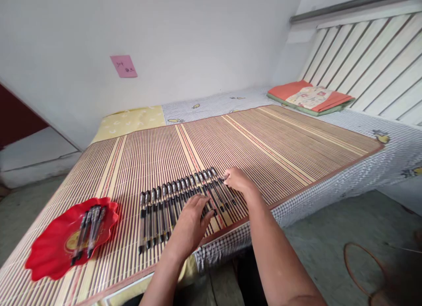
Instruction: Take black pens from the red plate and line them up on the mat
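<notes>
A row of several clear-barrelled black pens [165,205] lies side by side on a striped bamboo mat [263,143] near its front edge. My left hand [191,220] rests flat over the middle of the row, fingers stretched out on the pens. My right hand [238,179] sits at the right end of the row, fingers curled and pinched at the tip of the last pen. A red scalloped plate [49,253] at the left holds several more pens [88,231].
The mat covers a bed with a checked sheet [362,169]. A folded orange and floral cloth [310,97] lies at the far right corner. A pink note [123,66] is stuck on the white wall. A wire loop [362,266] lies on the floor.
</notes>
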{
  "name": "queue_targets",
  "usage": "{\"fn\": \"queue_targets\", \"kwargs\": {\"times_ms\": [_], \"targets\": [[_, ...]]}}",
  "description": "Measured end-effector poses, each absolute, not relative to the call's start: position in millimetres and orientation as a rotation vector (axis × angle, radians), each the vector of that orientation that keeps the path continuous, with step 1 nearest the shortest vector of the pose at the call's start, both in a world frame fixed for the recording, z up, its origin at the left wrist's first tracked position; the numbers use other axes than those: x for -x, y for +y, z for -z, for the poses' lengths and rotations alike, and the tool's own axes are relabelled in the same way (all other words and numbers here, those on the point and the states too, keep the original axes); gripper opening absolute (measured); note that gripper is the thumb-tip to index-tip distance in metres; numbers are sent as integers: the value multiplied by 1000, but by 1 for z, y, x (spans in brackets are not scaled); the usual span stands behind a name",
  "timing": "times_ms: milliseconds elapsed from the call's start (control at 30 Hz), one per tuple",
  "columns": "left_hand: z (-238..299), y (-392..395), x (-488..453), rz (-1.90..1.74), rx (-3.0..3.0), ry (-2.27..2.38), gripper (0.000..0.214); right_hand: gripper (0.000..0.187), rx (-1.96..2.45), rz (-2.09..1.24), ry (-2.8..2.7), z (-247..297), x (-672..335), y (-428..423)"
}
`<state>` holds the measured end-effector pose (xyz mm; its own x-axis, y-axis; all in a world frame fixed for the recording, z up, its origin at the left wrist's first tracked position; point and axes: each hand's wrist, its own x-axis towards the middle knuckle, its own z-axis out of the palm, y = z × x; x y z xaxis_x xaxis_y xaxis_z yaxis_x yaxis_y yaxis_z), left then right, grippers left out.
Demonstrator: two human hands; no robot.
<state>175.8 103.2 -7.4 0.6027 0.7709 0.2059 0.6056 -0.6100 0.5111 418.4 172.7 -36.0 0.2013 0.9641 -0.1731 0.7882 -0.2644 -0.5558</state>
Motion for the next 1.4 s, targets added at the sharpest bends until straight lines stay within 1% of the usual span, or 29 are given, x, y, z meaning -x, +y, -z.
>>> {"fn": "queue_targets", "kwargs": {"times_ms": [1100, 1167, 1267, 1333, 1400], "targets": [[11, 105, -177, -601, -2403, 1077, 31, 3, 2158, -727, -1647, 29, -415, 171], [11, 104, -176, -607, -2397, 1078, 30, 4, 2137, -690, -1677, 32, -417, 171], [9, 101, -176, -658, -2391, 1091, 29, 15, 2057, -546, -1731, 38, -423, 173], [6, 101, -172, -722, -2379, 1121, 29, 15, 2004, -458, -1719, 41, -427, 177], [1, 105, -160, -817, -2353, 1184, 24, 17, 1966, -412, -1676, 42, -429, 180]]}}
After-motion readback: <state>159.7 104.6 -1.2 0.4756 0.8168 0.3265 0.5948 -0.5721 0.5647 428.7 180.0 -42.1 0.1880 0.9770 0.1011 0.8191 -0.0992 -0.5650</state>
